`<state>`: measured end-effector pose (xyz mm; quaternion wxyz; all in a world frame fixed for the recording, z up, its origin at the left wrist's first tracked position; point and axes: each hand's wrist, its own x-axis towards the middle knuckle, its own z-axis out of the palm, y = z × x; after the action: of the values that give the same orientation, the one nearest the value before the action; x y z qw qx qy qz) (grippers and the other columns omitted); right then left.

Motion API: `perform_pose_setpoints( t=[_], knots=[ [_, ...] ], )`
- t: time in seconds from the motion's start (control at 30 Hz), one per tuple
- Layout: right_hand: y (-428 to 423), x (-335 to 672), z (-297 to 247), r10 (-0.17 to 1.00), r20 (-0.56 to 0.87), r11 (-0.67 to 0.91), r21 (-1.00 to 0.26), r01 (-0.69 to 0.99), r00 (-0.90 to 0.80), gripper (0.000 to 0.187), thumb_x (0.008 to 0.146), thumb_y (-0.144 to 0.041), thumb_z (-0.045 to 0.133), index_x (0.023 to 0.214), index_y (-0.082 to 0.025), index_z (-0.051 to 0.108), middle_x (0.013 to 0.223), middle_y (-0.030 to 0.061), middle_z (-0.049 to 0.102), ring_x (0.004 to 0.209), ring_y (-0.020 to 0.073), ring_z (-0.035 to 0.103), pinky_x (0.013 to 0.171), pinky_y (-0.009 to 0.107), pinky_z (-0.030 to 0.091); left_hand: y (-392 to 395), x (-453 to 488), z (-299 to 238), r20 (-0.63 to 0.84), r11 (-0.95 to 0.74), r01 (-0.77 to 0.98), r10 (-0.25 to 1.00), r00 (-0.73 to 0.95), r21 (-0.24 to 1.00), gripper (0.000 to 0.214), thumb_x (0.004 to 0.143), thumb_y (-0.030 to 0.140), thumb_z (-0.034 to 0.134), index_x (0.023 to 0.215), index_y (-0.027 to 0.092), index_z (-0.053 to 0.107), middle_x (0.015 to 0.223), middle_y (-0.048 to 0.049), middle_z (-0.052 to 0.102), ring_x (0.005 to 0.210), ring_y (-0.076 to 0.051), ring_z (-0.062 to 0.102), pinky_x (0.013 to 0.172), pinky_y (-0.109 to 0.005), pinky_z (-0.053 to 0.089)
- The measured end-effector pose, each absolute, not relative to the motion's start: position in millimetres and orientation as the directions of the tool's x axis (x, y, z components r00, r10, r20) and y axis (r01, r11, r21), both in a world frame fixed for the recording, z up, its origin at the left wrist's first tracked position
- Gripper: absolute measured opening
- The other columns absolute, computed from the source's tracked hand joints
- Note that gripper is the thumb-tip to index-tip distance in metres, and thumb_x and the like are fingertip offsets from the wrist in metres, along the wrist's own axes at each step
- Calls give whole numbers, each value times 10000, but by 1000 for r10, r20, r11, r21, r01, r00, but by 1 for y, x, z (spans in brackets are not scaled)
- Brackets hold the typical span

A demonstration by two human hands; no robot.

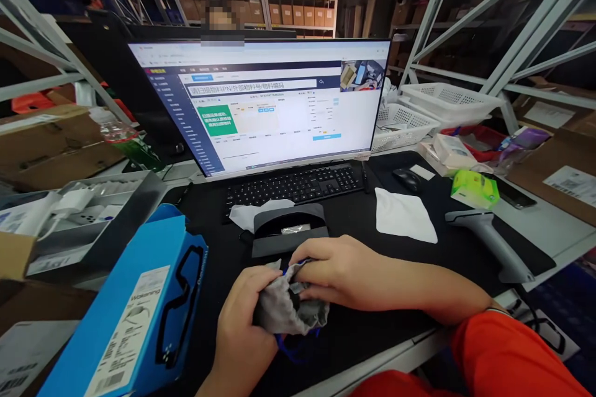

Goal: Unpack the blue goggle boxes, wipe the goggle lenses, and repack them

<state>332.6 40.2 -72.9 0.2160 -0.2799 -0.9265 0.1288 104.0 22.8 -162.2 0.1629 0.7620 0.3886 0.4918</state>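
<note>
Hands are both low in the middle of the frame: one left hand (244,329) and one right hand (338,270), and between them a single grey cloth pouch (291,316). The left grip is clenched around the pouch from below and from the left, bunching the fabric up. The right grip is pinching the top of the same pouch with the fingertips, so both are grasping it. One blue cord (293,347) hangs out underneath. It looks like a drawstring, but it's pretty dark down there so I can't be sure. The pouch is held just over the black mat (372,316), close to the front edge of the bench (544,223).

Just behind the hands there's one dark grey case (288,229) lying on the mat. I count two white cloths: one crumpled cloth (256,211) touching the case at its upper left, and one flat cloth (403,214) to the right of it.

Further back, in the centre, are one keyboard (293,185) and one monitor (265,105) with the screen lit. One mouse (407,178) sits right of the keyboard. One barcode scanner (493,239) lies on its side at the right of the frame, with one green box (474,189) just behind it.

Lower left has one blue box (139,310), tilted, with a glasses outline printed on it. Two white baskets (447,99) are stacked unevenly at the upper right, beside the monitor. One plastic bottle (125,136) stands left of the screen.
</note>
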Motion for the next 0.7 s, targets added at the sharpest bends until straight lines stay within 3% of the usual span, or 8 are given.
perform_pose_setpoints(
  t=[0.1, 0.17, 0.23, 0.33, 0.43, 0.57, 0.7],
  knots=[
    [49, 343, -66, 590, 418, 784, -500, 367, -691, 157, 985, -272, 634, 1037, -159, 730, 1147, 109, 715, 1028, 163, 697, 920, 250, 567, 25, 104, -173, 477, -496, 343, 867, 147, 797, 588, 695, 400, 844, 1221, 263, 619, 1173, -72, 672, 1045, -272, 675, 925, -394, 572],
    [55, 352, -58, 610, 511, 776, -538, 329, -606, 131, 960, -260, 674, 1018, -168, 747, 1127, 108, 728, 1029, 170, 702, 920, 265, 574, 30, 103, -183, 341, -361, 230, 932, 124, 904, 833, 603, 522, 903, 1327, 266, 580, 1280, -110, 660, 1141, -332, 664, 988, -456, 560],
    [61, 361, -52, 637, 570, 764, -558, 325, -519, 125, 940, -268, 703, 1005, -180, 764, 1126, 106, 733, 1017, 177, 709, 915, 285, 581, 36, 103, -191, 236, -245, 67, 964, 124, 967, 949, 540, 628, 909, 1348, 254, 581, 1303, -134, 666, 1184, -361, 654, 990, -454, 567],
    [67, 368, -50, 665, 607, 744, -592, 311, -435, 149, 924, -303, 726, 992, -183, 780, 1134, 117, 733, 1044, 200, 706, 941, 337, 577, 44, 103, -194, 99, -80, -191, 991, 93, 978, 865, 624, 791, 763, 1268, 225, 647, 1280, -147, 688, 1195, -355, 655, 972, -420, 578],
    [73, 368, -55, 686, 629, 724, -639, 259, -365, 192, 922, -357, 727, 980, -183, 784, 1147, 128, 725, 1081, 216, 695, 968, 380, 563, 45, 104, -185, -62, 87, -258, 993, 102, 962, 640, 732, 674, 766, 1164, 206, 698, 1161, -131, 732, 1107, -311, 695, 890, -360, 600],
    [86, 372, -61, 717, 624, 686, -711, 157, -310, 237, 909, -427, 734, 972, -206, 794, 1183, 122, 693, 1121, 228, 678, 999, 424, 544, 43, 102, -173, -146, 195, -259, 970, 196, 946, 431, 656, 513, 889, 887, 181, 740, 884, -70, 744, 848, -216, 713, 711, -241, 585],
    [104, 399, -55, 744, 644, 668, -728, 156, -178, 249, 868, -462, 769, 928, -224, 805, 1078, 87, 701, 1018, 218, 685, 906, 400, 575, 48, 92, -169, -147, 138, -238, 989, -21, 962, 451, 571, 535, 918, 811, 201, 734, 825, -28, 720, 752, -174, 677, 622, -199, 561]
  ],
)
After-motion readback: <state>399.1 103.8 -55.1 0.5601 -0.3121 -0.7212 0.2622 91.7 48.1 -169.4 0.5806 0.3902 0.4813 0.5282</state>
